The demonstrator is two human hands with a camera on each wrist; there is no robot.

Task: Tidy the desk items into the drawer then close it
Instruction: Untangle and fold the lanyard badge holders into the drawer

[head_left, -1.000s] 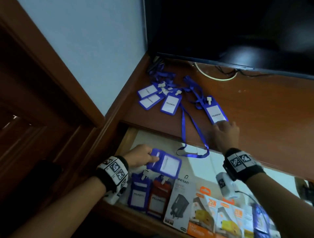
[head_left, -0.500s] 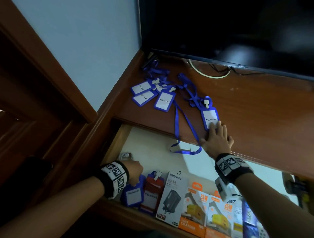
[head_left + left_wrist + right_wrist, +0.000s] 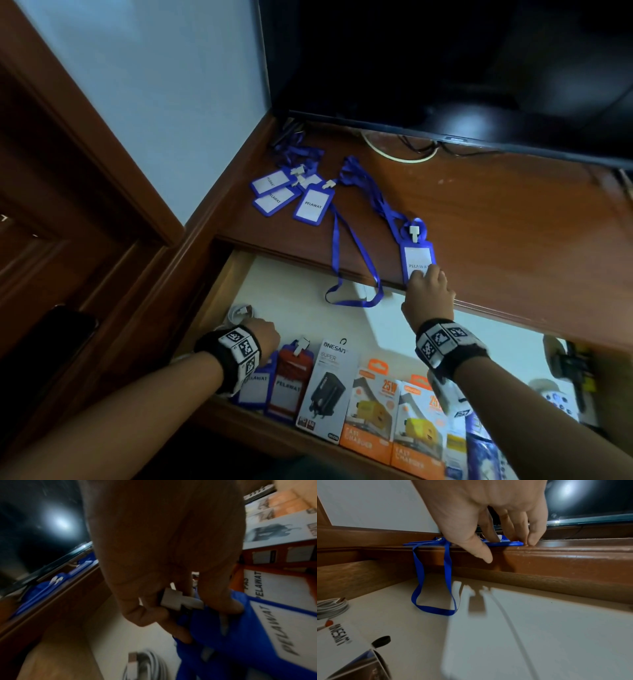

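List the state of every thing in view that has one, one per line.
Wooden drawer: pulled open.
Blue badge holder at desk edge: flat on the desk, right hand fingertips pressing it.
Blue lanyard loop: hanging over the desk edge into the drawer.
Blue badge holder in drawer: left hand pinching its white clip.
Black screen: dark.
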